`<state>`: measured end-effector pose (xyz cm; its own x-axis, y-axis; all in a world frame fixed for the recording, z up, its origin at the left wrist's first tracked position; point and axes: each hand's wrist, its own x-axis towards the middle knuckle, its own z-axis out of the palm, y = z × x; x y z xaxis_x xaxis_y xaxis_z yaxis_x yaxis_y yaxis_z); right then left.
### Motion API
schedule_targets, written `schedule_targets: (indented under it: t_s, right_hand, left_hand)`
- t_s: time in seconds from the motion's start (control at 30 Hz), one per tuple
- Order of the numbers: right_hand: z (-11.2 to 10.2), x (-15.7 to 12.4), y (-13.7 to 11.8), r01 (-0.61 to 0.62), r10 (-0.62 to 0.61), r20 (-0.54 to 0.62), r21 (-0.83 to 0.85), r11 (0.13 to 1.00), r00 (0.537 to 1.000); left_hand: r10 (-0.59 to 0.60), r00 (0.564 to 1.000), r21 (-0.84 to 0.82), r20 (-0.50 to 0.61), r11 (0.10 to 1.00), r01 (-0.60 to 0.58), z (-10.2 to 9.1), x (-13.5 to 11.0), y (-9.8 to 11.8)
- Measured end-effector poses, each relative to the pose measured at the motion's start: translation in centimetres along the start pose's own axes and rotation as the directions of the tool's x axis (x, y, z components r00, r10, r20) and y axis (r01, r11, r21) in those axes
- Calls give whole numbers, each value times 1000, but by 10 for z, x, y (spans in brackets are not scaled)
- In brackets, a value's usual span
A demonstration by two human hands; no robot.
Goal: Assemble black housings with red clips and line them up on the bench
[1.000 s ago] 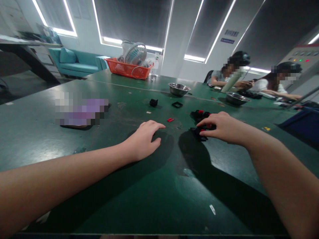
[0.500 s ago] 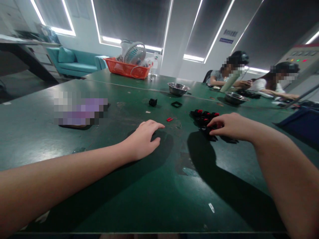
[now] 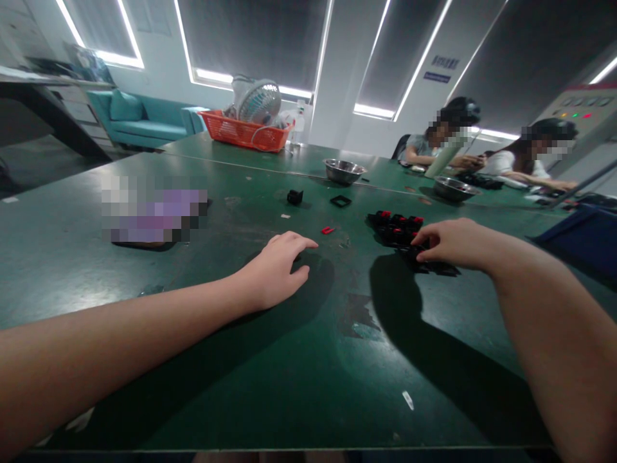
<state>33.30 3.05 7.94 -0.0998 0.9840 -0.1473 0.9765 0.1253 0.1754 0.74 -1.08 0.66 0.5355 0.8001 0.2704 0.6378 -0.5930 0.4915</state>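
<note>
My right hand (image 3: 450, 243) pinches a small black plastic part (image 3: 409, 253) between thumb and fingertips, at the near side of a cluster of black parts with red pieces (image 3: 395, 225). More black parts (image 3: 439, 269) lie beneath that hand, partly covered by it. My left hand (image 3: 282, 270) rests on the green table (image 3: 308, 373), thumb and fingers apart, holding nothing. Just beyond its fingertips lies a small red clip-like piece (image 3: 328, 230). Farther back are a lone black part (image 3: 295, 197) and a flat black square frame (image 3: 340, 201).
A purple phone-like object (image 3: 164, 215), blurred out, lies at the left. Metal bowls (image 3: 344, 172) (image 3: 456, 189) stand farther back. An orange basket (image 3: 245, 132) holds a fan. Two people sit at the far right, near a dark blue bin (image 3: 578, 247).
My right hand has shifted slightly to the right along the near row, with the black part at its fingertips. My left hand stays in place.
</note>
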Motion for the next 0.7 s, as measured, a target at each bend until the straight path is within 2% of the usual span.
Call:
schedule_targets:
  t_s: [0.13,0.23,0.33,0.7]
  right_hand:
    - [2,2,4,14,-14,-9,-22,1000,1000]
    - [-2,-1,-1,-65,67,39,-58,996,997]
    - [-5,-4,-7,-87,91,67,-67,994,994]
    - [-3,-3,-3,-108,112,50,-71,992,992]
  left_hand:
    - [7,1000,12,-3,1000,-7,0,0,0]
    - [8,1000,15,0,1000,-8,1,0,-1]
    - [7,1000,11,6,1000,-8,1,1,-1]
    - [0,1000,19,9,1000,0,0,0,0]
